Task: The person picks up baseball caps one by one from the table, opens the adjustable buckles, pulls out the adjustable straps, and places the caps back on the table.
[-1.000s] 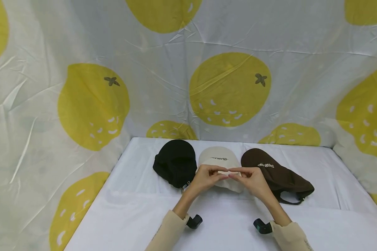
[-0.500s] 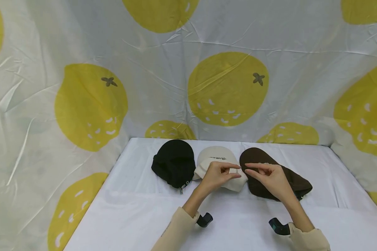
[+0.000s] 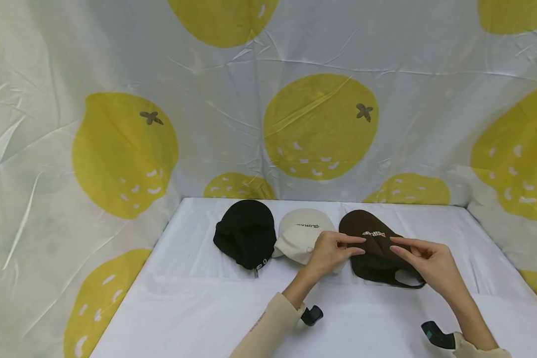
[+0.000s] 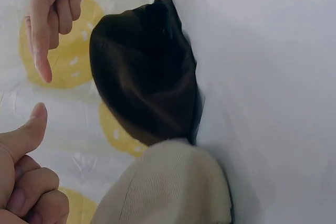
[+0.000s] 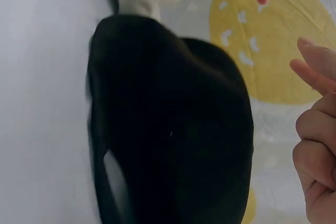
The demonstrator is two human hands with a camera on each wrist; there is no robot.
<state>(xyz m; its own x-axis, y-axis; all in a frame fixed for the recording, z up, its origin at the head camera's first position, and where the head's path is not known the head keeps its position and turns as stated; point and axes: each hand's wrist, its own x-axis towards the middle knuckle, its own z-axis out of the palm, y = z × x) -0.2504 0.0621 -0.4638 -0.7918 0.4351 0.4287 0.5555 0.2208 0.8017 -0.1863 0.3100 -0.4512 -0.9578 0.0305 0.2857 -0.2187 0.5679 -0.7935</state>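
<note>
My left hand [image 3: 330, 252] hovers before the beige cap [image 3: 306, 233] and the left part of the brown cap [image 3: 376, 253]. Its index finger and thumb point right, apart from each other, with nothing between them. My right hand [image 3: 435, 262] is over the right end of the brown cap, index and thumb stretched left toward the other hand. A gap separates the two hands. Both wrist views show the remaining fingers curled in, and neither hand touches a cap. The left hand covers part of the beige cap.
A black cap [image 3: 246, 234] lies at the left of the row, on a white-covered table [image 3: 183, 308]. Behind it hangs a white cloth [image 3: 219, 124] printed with yellow lemons. A small black wrist device [image 3: 437, 335] sticks out from the right sleeve.
The hands, touching at the fingertips a second ago, have drawn apart. Both shifted right, the right one farther. The caps lie where they were, while the view turned slightly.
</note>
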